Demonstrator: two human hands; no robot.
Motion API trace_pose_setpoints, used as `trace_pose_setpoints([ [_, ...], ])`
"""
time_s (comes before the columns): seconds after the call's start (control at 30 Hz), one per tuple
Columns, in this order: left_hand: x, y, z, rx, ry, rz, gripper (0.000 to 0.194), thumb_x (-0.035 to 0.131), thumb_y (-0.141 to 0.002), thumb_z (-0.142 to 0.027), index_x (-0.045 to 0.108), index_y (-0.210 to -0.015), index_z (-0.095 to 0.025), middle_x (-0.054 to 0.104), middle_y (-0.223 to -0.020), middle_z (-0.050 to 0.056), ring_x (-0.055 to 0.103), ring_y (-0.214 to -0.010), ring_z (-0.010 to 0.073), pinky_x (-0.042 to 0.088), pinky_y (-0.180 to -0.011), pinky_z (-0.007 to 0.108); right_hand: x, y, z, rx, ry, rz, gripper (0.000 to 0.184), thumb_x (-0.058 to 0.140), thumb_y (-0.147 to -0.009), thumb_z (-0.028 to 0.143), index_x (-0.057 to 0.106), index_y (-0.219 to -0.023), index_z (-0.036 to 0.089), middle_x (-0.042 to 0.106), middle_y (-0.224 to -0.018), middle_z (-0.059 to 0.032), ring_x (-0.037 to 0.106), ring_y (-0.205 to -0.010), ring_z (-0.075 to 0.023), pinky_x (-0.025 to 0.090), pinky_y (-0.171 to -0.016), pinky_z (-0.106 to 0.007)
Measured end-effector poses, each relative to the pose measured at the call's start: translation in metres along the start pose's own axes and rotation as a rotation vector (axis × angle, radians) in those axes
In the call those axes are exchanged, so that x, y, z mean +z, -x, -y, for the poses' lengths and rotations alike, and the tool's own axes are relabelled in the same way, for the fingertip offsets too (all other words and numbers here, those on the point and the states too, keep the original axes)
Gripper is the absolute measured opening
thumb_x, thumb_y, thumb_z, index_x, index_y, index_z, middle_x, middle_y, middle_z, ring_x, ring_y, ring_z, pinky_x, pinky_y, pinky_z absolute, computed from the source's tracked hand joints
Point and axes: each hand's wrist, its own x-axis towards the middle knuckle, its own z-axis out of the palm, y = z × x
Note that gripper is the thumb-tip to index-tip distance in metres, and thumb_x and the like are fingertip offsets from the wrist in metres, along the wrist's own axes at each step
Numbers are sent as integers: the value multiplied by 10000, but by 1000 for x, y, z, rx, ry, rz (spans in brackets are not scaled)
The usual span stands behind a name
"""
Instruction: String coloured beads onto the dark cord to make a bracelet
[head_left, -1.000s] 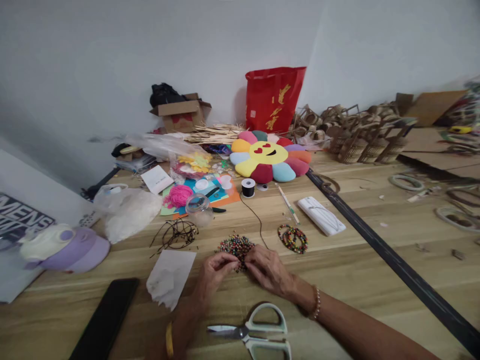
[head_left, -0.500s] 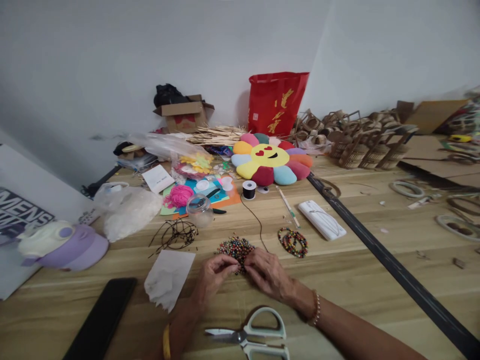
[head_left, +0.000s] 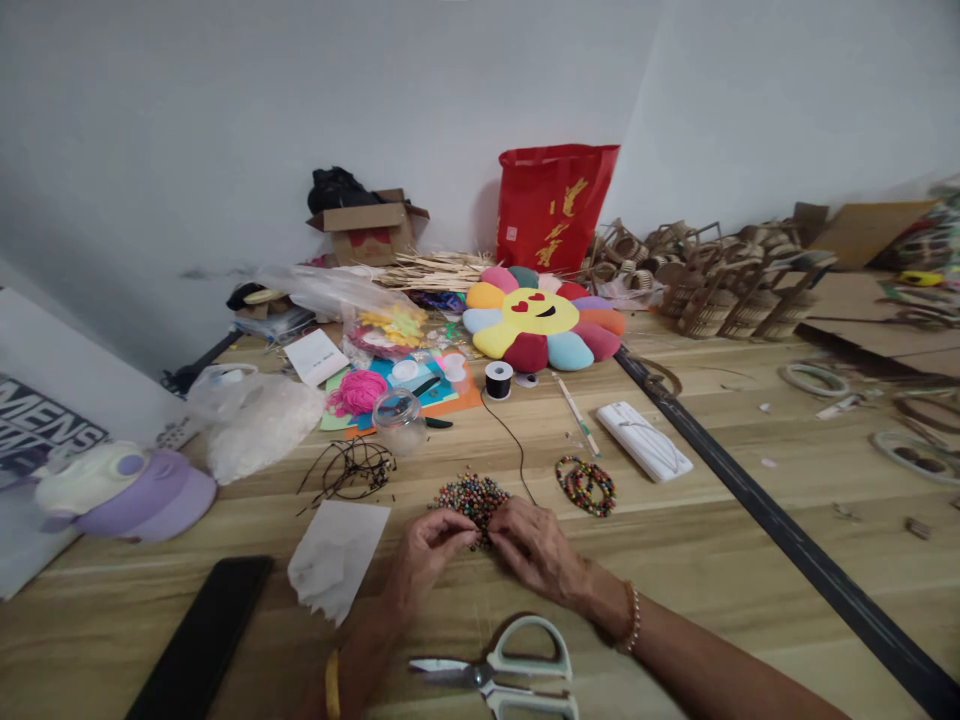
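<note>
A heap of small multicoloured beads (head_left: 466, 496) lies on the wooden table in front of me. At its left edge, my left hand (head_left: 431, 548) is closed in a pinch, with thumb and forefinger together. My right hand (head_left: 536, 545) is bent over the right side of the heap, its fingers pressed together close to the left fingertips. What either hand pinches is too small to make out. A black cord (head_left: 516, 438) runs from a spool (head_left: 498, 380) toward my right hand. Beaded strings (head_left: 586, 486) lie coiled to the right.
White-handled scissors (head_left: 525, 665) lie nearest me, with a torn paper (head_left: 339, 558) and a black phone-like slab (head_left: 202, 640) at left. Tangled black cords (head_left: 351, 467), a clear jar (head_left: 399, 420) and a white power strip (head_left: 645, 440) stand around. A flower cushion (head_left: 541, 318) is behind.
</note>
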Motion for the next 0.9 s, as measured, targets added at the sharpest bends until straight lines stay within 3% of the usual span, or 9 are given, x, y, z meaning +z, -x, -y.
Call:
trace_pose_setpoints([
  [0.9,3,3,-1,13,-15,103,123,733,-672,-273,708,-699,-156,707,-706,39,626,-704,178,493,-710,276,1,2,0,-29,-9,76,109,466,-964,143,550,-916,193,632,-809,-57,562,-720,-171,460,-654,-275],
])
